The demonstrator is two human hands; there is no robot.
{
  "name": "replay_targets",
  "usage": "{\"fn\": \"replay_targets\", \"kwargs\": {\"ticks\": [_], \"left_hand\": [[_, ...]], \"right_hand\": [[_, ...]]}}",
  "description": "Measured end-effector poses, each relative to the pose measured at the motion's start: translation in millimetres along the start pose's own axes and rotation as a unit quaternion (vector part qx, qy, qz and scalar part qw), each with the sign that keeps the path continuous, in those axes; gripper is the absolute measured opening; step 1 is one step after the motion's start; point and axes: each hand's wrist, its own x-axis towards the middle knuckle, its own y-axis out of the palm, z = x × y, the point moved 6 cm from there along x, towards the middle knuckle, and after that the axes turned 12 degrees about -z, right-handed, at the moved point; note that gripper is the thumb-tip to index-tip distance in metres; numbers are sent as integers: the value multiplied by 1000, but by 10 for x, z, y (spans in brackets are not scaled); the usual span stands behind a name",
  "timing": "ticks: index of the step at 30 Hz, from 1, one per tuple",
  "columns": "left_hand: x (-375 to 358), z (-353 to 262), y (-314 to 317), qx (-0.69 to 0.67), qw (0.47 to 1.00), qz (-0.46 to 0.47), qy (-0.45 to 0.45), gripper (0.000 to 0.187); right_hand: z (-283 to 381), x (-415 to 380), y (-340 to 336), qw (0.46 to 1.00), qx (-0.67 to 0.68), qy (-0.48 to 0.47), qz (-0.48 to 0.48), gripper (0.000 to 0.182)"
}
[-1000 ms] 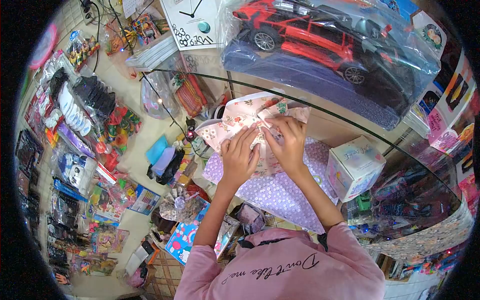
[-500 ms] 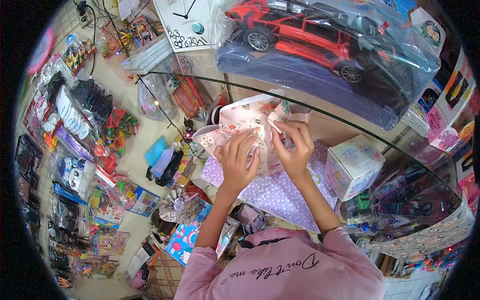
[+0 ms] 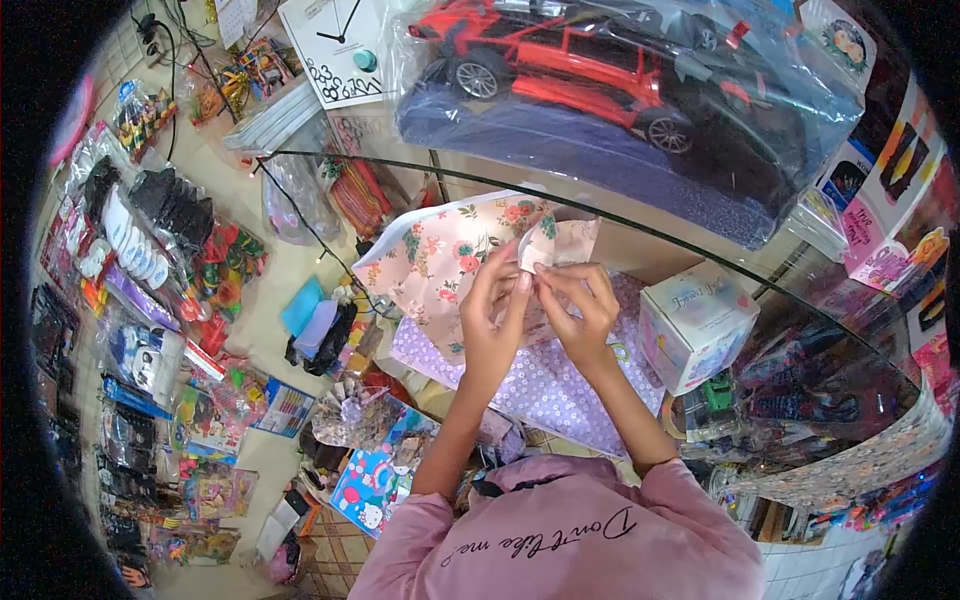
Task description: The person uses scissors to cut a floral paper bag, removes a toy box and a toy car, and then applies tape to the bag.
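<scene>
Seen from above and behind, grasping a raised fold of floral paper (image 3: 425, 255) between the thumb and fingers of the left hand (image 3: 488, 315); pinching the same fold, just beside, between the thumb and index finger of the right hand (image 3: 583, 320), thumb tip close to thumb tip. Printed with red blooms and green leaves on pale pink, spread mostly to the left of the fold, near the edge of the glass counter (image 3: 635, 231), and laid partly over a lilac sheet (image 3: 560, 400) dotted with small white flowers. To the right of the lilac sheet, a white box (image 3: 698, 325) with pastel print. Across the glass edge, at top, a red toy car (image 3: 590, 75) in clear plastic; to its left, a white clock (image 3: 320, 50) with black hands. Along the left side, bagged goods (image 3: 172, 210) in dense rows on a pale surface. Lower left of centre, a blue cartoon-printed packet (image 3: 365, 485). At bottom, a pink shirt (image 3: 600, 560) lettered in black script.
</scene>
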Motion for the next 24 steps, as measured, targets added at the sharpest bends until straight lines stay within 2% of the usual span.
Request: {"fn": "replay_targets", "kwargs": {"ticks": [3, 5, 11, 14, 17, 20, 24], "left_hand": [[47, -60, 29, 49, 998, 14, 33, 34], [58, 5, 36, 25, 1000, 15, 10, 31], [67, 72, 40, -23, 999, 2, -29, 28], [82, 79, 27, -15, 1000, -6, -24, 27], [122, 64, -8, 25, 1000, -6, -5, 26], [160, 83, -59, 46, 999, -15, 3, 27], [156, 17, -46, 27, 999, -43, 14, 31]], "right_hand": [[-6, 16, -16, 1000, 11, 11, 15, 21], [-16, 26, -37, 999, 29, 17, 26, 24], [-220, -17, -191, 990, 45, 132, 32, 28], [-374, -226, -365, 971, -7, 211, 113, 25], [-706, -801, -594, 931, -114, 222, 266, 23], [-1028, -1366, -815, 889, -230, 234, 319, 29], [-1066, -1473, -903, 910, -223, 216, 274, 38]]}}
